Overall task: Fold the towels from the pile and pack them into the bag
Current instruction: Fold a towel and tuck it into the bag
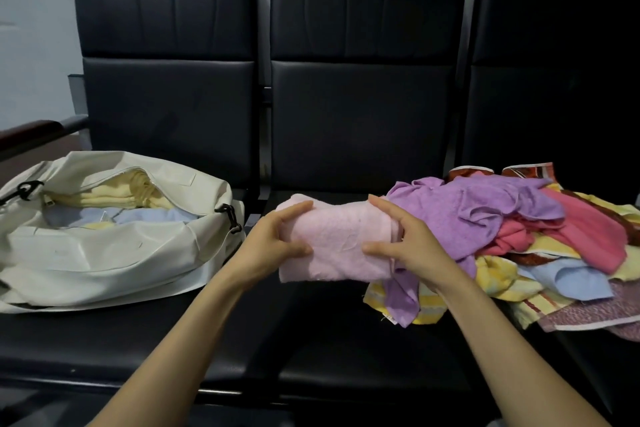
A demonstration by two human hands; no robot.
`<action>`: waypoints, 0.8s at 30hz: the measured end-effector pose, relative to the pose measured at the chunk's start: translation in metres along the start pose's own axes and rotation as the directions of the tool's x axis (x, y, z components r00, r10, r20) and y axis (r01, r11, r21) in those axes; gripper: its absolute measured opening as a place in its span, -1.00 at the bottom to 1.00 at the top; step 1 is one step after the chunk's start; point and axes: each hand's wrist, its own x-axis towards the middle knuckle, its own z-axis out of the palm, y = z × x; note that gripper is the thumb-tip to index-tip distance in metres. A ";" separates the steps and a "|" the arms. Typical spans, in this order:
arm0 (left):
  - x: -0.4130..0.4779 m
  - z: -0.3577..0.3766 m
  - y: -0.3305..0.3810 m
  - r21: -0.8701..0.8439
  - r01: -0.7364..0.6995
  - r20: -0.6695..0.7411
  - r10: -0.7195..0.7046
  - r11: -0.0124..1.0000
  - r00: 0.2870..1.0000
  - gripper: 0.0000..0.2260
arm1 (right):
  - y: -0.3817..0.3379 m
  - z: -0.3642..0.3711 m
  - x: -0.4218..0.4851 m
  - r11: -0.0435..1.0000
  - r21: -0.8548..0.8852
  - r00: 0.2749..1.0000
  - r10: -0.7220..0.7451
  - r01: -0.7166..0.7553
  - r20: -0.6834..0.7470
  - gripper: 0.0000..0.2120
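A folded light pink towel [337, 241] is held just above the middle seat. My left hand [273, 241] grips its left end, thumb in front and fingers over the top. My right hand [403, 239] grips its right end the same way. A cream bag [104, 253] lies on the left seat with its zip open; folded yellow and light blue towels [114, 204] show inside. The pile of loose towels [519, 239] lies on the right seat, purple and pink ones on top, and touches my right wrist.
Three black padded seats [346, 340] stand in a row with tall backrests [363, 80] against a pale wall. A dark armrest [38, 132] runs behind the bag at the left. Bare seat cushion shows in front of the held towel.
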 end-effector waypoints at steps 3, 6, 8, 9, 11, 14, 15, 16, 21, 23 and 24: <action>0.000 0.005 -0.005 0.147 -0.028 -0.070 0.038 0.989 0.997 -0.33 | 0.008 0.003 0.000 0.939 -0.338 0.995 -0.091 0.072 -0.041 -0.28; -0.001 0.008 -0.006 0.286 -0.041 -0.145 0.085 0.957 0.986 -0.33 | 0.010 0.008 0.000 0.889 -0.445 0.983 -0.160 0.103 -0.091 -0.34; -0.003 0.011 -0.006 0.330 -0.058 -0.179 0.122 0.942 0.976 -0.34 | 0.008 0.011 -0.001 0.882 -0.458 0.970 -0.196 0.111 -0.143 -0.39; -0.004 0.012 -0.006 0.341 -0.065 -0.191 0.137 0.938 0.972 -0.34 | 0.007 0.012 -0.001 0.872 -0.476 0.962 -0.216 0.113 -0.167 -0.43; -0.004 0.015 -0.008 0.372 -0.075 -0.201 0.159 0.925 0.967 -0.33 | 0.006 0.013 -0.001 0.843 -0.526 0.946 -0.252 0.113 -0.201 -0.51; -0.004 0.019 -0.010 0.431 -0.082 -0.204 0.185 0.899 0.961 -0.34 | 0.005 0.015 -0.001 0.810 -0.577 0.939 -0.274 0.107 -0.210 -0.60; -0.005 0.020 -0.010 0.456 -0.074 -0.211 0.188 0.887 0.959 -0.36 | 0.005 0.015 -0.001 0.800 -0.590 0.939 -0.276 0.105 -0.207 -0.62; -0.006 0.021 -0.010 0.484 -0.063 -0.220 0.192 0.873 0.956 -0.39 | 0.006 0.015 0.000 0.791 -0.602 0.938 -0.279 0.104 -0.204 -0.64; -0.006 0.021 -0.009 0.596 -0.054 -0.297 0.282 0.801 0.912 -0.63 | 0.008 0.015 -0.001 0.741 -0.666 0.934 -0.293 0.084 -0.207 -0.68; -0.004 0.018 -0.011 0.647 -0.055 -0.308 0.327 0.761 0.893 -0.69 | 0.007 0.015 -0.001 0.715 -0.693 0.933 -0.306 0.094 -0.189 -0.69; -0.003 0.017 -0.012 0.653 -0.063 -0.308 0.340 0.755 0.889 -0.69 | 0.006 0.014 -0.002 0.707 -0.700 0.934 -0.309 0.100 -0.180 -0.70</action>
